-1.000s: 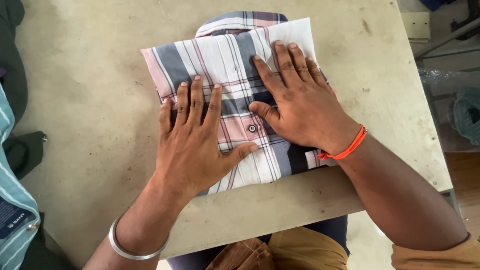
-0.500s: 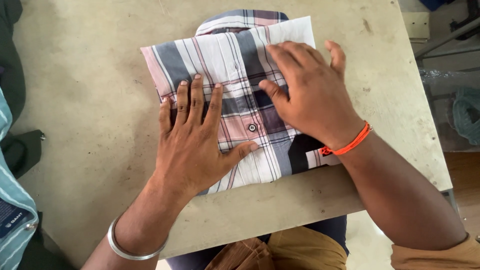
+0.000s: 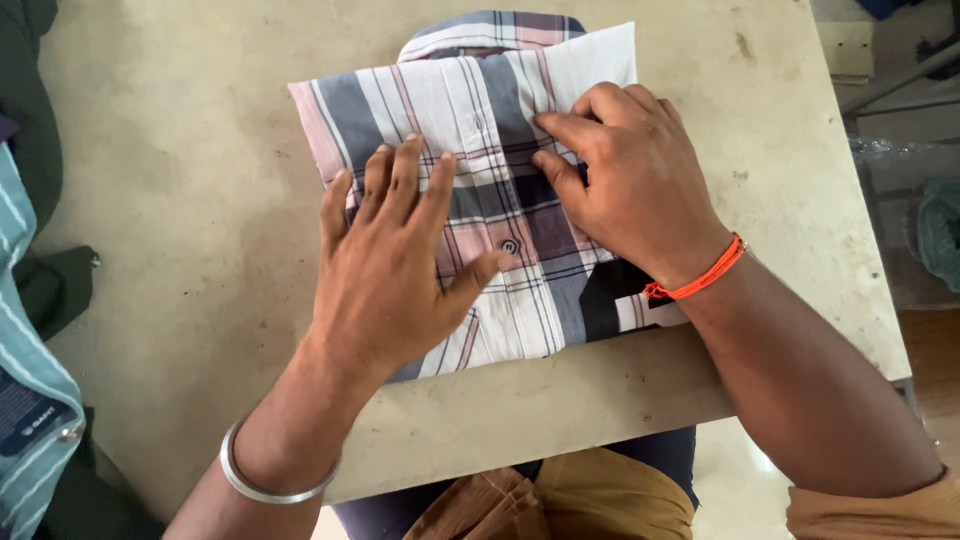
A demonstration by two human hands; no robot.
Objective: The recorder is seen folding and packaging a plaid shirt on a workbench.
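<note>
Grip: left hand (image 3: pixel 390 270) flat, released, right hand (image 3: pixel 630 180) curled, pressing folded plaid shirt (image 3: pixel 470 110) w/ pink, grey stripes.

Pale, scuffed and stained table (image 3: pixel 180 200), near edge running across the lower middle. Directly on it, about centre and reaching the near edge: a folded plaid shirt (image 3: pixel 470 130), pink, grey and white, collar at the far side. Well left of the shirt, at the table's left edge: dark green cloth (image 3: pixel 45 280) and a teal striped garment (image 3: pixel 25 370).
</note>
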